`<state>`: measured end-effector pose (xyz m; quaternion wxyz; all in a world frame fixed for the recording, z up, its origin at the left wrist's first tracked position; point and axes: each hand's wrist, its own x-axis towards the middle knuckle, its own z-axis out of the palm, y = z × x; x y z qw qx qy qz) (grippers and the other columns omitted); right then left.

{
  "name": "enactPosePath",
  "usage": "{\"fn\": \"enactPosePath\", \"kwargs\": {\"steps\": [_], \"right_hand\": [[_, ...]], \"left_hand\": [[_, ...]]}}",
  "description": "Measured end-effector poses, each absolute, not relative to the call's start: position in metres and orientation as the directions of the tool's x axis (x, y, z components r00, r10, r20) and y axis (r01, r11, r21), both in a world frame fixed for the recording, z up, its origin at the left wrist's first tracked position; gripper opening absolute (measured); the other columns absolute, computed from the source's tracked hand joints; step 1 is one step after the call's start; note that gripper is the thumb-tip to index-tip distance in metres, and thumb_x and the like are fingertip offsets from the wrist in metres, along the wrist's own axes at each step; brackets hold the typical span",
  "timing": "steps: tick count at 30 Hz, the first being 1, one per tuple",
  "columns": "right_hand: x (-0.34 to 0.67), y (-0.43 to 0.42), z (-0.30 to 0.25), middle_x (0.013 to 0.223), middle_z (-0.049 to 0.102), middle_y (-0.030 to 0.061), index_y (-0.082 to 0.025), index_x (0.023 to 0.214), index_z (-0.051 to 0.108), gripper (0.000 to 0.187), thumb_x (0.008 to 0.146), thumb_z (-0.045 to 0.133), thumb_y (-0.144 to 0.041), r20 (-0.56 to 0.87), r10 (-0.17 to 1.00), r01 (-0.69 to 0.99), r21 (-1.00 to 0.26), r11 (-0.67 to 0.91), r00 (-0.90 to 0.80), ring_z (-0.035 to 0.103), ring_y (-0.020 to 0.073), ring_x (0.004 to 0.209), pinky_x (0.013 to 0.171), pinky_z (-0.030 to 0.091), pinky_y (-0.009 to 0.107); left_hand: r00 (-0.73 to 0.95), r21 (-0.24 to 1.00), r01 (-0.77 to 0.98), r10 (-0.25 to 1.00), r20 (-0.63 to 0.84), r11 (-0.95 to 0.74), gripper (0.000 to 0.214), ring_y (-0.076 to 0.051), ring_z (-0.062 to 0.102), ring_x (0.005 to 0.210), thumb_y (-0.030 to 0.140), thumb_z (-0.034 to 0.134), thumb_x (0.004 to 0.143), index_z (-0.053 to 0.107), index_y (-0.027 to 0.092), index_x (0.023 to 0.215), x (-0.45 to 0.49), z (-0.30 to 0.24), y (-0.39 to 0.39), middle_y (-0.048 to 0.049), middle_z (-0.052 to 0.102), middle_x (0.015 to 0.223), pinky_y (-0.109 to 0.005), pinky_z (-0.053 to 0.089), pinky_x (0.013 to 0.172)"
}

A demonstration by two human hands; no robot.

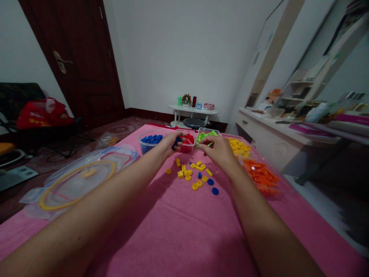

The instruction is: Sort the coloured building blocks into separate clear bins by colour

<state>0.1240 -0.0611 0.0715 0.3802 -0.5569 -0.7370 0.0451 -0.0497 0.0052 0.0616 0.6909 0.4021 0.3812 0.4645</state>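
Both arms (121, 188) are stretching over pink cloth (184, 231).
The left hand (169, 144) is gripping dark blue pieces (177, 143); the right hand (219, 149), grip unclear, is bending beside green pieces (204, 135). Yellow pieces (188, 173) are lying between, nearer the camera.

place: pretty sure I've got someone's home on my feed | dark red panelled door (83, 69), lever handle (61, 62) | low white stand (179, 107) with a flowery potted plant (186, 100) | drawer unit (259, 134) piled with clutter | red bag (43, 113) dumped on a dark seat (20, 92), lol
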Motion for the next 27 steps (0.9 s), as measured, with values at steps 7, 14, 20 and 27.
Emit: {"fn": "enactPosePath", "kwargs": {"steps": [7, 14, 20, 27], "right_hand": [[0.129, -0.06, 0.074, 0.074, 0.07, 0.0042, -0.017, 0.076, 0.072, 0.015, 0.076, 0.058, -0.022, 0.48, 0.874, 0.803, -0.491, 0.338, -0.074, 0.064, 0.0148, 0.069, 0.064, 0.044, 0.023], [0.136, -0.053, 0.063, 0.074, 0.07, 0.0042, -0.018, 0.077, 0.072, 0.015, 0.076, 0.058, -0.023, 0.386, 0.917, 0.838, -0.464, 0.288, -0.101, 0.063, 0.0144, 0.067, 0.06, 0.043, 0.022], [0.133, -0.056, 0.048, 0.075, 0.071, 0.0034, -0.019, 0.078, 0.072, 0.013, 0.068, 0.065, -0.014, 0.034, 0.955, 0.886, -0.364, 0.287, -0.296, 0.063, 0.0145, 0.066, 0.055, 0.041, 0.022], [0.116, -0.063, 0.03, 0.08, 0.071, 0.0034, -0.022, 0.075, 0.07, 0.015, 0.062, 0.07, -0.014, -0.09, 0.962, 0.952, -0.193, 0.237, -0.258, 0.063, 0.0178, 0.071, 0.059, 0.043, 0.025]], "left_hand": [[-0.218, 0.849, 0.501, 0.924, 0.314, -0.17, 0.029, -0.009, 0.047, 0.05, 0.029, 0.045, 0.085, 0.069, 0.013, 0.085, -0.109, 0.087, 0.067, -0.0051, 0.065, 0.07, -0.02, 0.034, 0.047], [0.002, 0.403, 0.897, 0.912, 0.41, -0.183, 0.034, -0.021, 0.062, 0.082, 0.041, 0.05, 0.083, 0.075, 0.018, 0.08, -0.122, 0.074, 0.068, -0.0088, 0.072, 0.081, -0.025, 0.043, 0.072], [0.409, 0.33, 0.754, 0.799, 0.441, -0.568, 0.029, -0.018, 0.062, 0.081, 0.029, 0.049, 0.082, 0.073, 0.016, 0.09, -0.061, 0.054, 0.033, -0.0083, 0.072, 0.09, -0.026, 0.042, 0.075], [0.562, 0.281, 0.739, 0.79, 0.243, -0.612, 0.02, -0.029, 0.059, 0.094, 0.016, 0.059, 0.071, 0.074, 0.015, 0.082, -0.02, 0.003, -0.004, -0.0157, 0.068, 0.091, -0.038, 0.043, 0.083]]}}
